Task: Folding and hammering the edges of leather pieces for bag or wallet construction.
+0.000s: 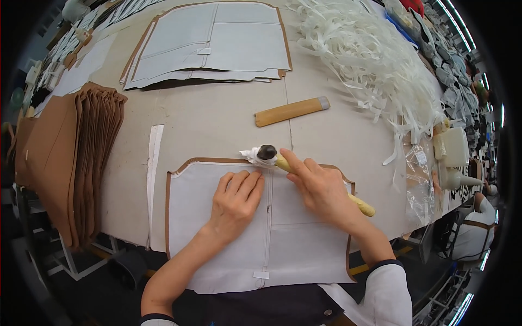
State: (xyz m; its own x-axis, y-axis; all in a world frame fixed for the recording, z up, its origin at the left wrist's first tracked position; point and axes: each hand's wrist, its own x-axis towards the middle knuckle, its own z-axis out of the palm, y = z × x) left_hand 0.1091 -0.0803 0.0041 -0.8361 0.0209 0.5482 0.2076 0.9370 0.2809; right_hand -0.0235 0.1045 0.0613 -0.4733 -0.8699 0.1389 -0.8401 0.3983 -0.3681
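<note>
A white panel with brown edging (217,261) lies in front of me, its lower end reaching past the table's front edge. My right hand (321,190) is wrapped round the yellow handle of a hammer (266,153), index finger stretched along it. The hammer's dark head, partly wrapped in white material, is at the panel's far brown edge; I cannot tell if it touches. Just left of the panel's middle seam, my left hand (236,198) lies palm down on the panel, fingers bent a little and pointing at that far edge. Its thumb is hidden.
Beyond the panel lies a flat tan tool with a grey end (292,112). Stacked white panels (217,41) lie at the back, a heap of white strips (375,65) at the back right. Folded brown pieces (70,157) hang over the left edge. White bottles (452,146) stand right.
</note>
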